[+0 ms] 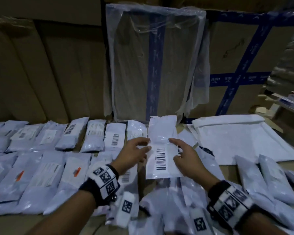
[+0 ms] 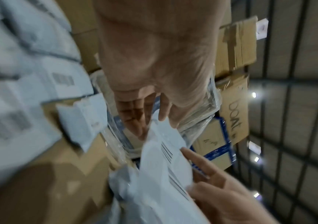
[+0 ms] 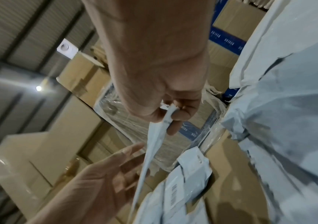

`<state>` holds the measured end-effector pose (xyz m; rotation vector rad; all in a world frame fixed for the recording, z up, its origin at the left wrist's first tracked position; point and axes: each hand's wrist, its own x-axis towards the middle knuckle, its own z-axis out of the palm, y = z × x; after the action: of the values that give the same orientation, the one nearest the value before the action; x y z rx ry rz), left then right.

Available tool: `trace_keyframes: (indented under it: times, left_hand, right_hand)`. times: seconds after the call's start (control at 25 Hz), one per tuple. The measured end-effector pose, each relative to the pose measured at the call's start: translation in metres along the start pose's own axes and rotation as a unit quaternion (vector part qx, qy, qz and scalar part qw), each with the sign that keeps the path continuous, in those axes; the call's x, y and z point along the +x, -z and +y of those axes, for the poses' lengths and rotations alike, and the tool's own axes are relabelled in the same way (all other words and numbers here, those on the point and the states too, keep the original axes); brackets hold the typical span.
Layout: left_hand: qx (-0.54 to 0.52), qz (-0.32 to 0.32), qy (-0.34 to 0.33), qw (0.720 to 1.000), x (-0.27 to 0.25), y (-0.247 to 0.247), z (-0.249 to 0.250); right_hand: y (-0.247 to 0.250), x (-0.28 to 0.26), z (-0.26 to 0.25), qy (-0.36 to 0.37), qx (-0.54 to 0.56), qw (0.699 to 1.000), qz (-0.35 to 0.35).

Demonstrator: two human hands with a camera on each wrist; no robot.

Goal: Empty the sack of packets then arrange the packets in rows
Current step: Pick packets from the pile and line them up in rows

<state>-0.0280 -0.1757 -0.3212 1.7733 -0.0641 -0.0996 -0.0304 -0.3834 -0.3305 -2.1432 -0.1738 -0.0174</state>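
Right hand [image 1: 185, 156] pinching right edge of flat white packet [image 1: 161, 148], held above the cardboard worktop [image 1: 227, 172] near mid-back. Left hand [image 1: 134, 154] fingers extended, loose, touching left edge. Best lowered squarely beside back row's [image 1: 58, 136] right end, barcode up, edges parallel. Loose pile [image 1: 176, 200] at front edge.
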Motion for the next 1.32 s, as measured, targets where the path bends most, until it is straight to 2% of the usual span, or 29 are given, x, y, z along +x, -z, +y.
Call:
trace_keyframes:
  times: [0.04, 0.08, 0.16, 0.24, 0.32, 0.44, 0.52, 0.6, 0.68, 0.76, 0.84, 0.96, 1.04, 1.12, 1.16, 1.24, 1.32]
  left_hand:
    - [0.097, 0.010, -0.008, 0.995, 0.029, 0.006, -0.007]
    - [0.220, 0.020, -0.021, 0.975, 0.058, 0.014, -0.017]
    - [0.415, -0.004, -0.041, 0.909, 0.102, 0.029, -0.039]
    - [0.521, -0.047, -0.024, 0.852, 0.141, 0.032, -0.065]
    - [0.590, -0.078, -0.003, 0.804, 0.168, 0.031, -0.083]
    - [0.642, -0.121, 0.051, 0.756, 0.201, 0.026, -0.109]
    - [0.679, -0.153, 0.066, 0.715, 0.215, 0.029, -0.115]
    - [0.696, -0.169, 0.064, 0.695, 0.221, 0.033, -0.119]
    - [0.702, -0.170, 0.069, 0.688, 0.226, 0.037, -0.122]
    - [0.703, -0.163, 0.079, 0.688, 0.227, 0.038, -0.128]
    - [0.709, -0.153, 0.083, 0.684, 0.226, 0.037, -0.134]
    - [0.713, -0.161, 0.104, 0.675, 0.227, 0.037, -0.137]
    - [0.714, -0.171, 0.117, 0.668, 0.225, 0.036, -0.130]
    - [0.709, -0.172, 0.108, 0.675, 0.223, 0.032, -0.113]
    - [0.702, -0.170, 0.096, 0.684, 0.225, 0.028, -0.101]
    - [0.671, -0.143, 0.055, 0.725, 0.233, 0.019, -0.076]
    - [0.597, -0.099, -0.019, 0.796, 0.244, 0.002, -0.056]
  right_hand:
    - [0.000, 0.031, 0.011, 0.001, -0.026, 1.000, -0.013]
    - [0.000, 0.061, 0.022, 0.002, -0.057, 0.998, -0.027]
    - [-0.004, 0.111, 0.047, -0.001, -0.098, 0.994, -0.045]
    - [-0.016, 0.152, 0.073, 0.005, -0.114, 0.992, -0.057]
    - [-0.028, 0.176, 0.086, 0.009, -0.102, 0.993, -0.060]
    - [-0.052, 0.201, 0.108, 0.007, -0.147, 0.985, -0.095]
    - [-0.065, 0.204, 0.110, -0.002, -0.230, 0.969, -0.094]
    - [-0.072, 0.203, 0.103, 0.020, -0.345, 0.937, -0.048]
    - [-0.076, 0.210, 0.099, 0.058, -0.410, 0.908, -0.055]
    - [-0.083, 0.218, 0.104, 0.064, -0.452, 0.879, -0.138]
    - [-0.092, 0.221, 0.114, 0.037, -0.483, 0.851, -0.200]
    - [-0.099, 0.221, 0.119, 0.022, -0.489, 0.843, -0.221]
    - [-0.097, 0.221, 0.114, 0.029, -0.456, 0.857, -0.236]
    - [-0.086, 0.222, 0.103, 0.065, -0.346, 0.913, -0.208]
    - [-0.076, 0.224, 0.096, 0.095, -0.278, 0.943, -0.158]
    - [-0.045, 0.233, 0.084, 0.129, -0.205, 0.970, -0.031]
    - [-0.006, 0.242, 0.083, 0.086, -0.214, 0.973, 0.020]
